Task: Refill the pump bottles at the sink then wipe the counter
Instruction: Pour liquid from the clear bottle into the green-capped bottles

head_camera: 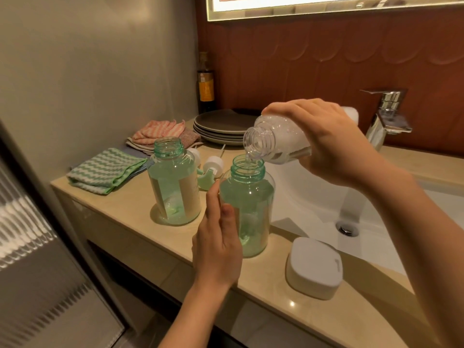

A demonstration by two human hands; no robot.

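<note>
Hands: two, apart; each one is busy with its own bottle.
Left hand (216, 242): it grips the near green bottle (251, 204) from the left side, with my thumb on the front.
Right hand (324, 136): it is clamped around one clear bottle (273, 141), tilted mouth down over the near green bottle; a thin clear stream falls into its neck.
Green pump bottles: two, both upright on the tabletop (120, 212) with open necks. The near one stands at the edge of the sink (308, 197); the far green bottle (173, 182) stands to its left, apart from it.
Pump heads (214, 165): two white ones, lying behind and between the two green bottles.
Plates (221, 124): one stack at the back; I count about four.
Cloths: one green striped cloth (105, 169) folded at the left corner, and one pink striped cloth (155, 131) on top of a small pile behind it.
Soap box (313, 267): one, white lid, at the front edge, right of the near green bottle.
Tap (386, 116): one, chrome, behind the sink.
Dark bottle (206, 86): one, orange label, in the back corner.
</note>
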